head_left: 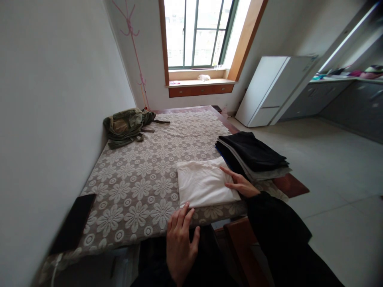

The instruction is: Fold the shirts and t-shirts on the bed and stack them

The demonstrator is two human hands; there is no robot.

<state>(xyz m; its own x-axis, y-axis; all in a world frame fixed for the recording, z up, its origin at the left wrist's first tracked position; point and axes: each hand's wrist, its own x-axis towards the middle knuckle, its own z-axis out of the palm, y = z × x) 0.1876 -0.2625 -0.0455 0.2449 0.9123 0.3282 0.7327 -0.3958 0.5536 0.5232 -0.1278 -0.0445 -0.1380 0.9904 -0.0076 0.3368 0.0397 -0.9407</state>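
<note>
Home interior: white fridge (266,91), grey kitchen cabinets (317,97), pink coat stand (136,54), flower-patterned tablecloth (161,171), wood-framed window (206,36).

The right hand (239,185) rests on the right side of the folded white cloth (206,182), its index finger stretched across the top and its thumb lying nearer the body, with a gap between them. Its remaining fingers are mostly hidden. The right forearm (275,219), in a dark sleeve, comes in from the near right of the cloth. The left hand (182,235) is at the near side of the cloth, back upward, fingers lightly bent and close together, pointing toward it; the thumb stands apart on the right. Whether its fingertips touch the cloth's near edge is unclear. Its wrist runs into dark clothing.
</note>
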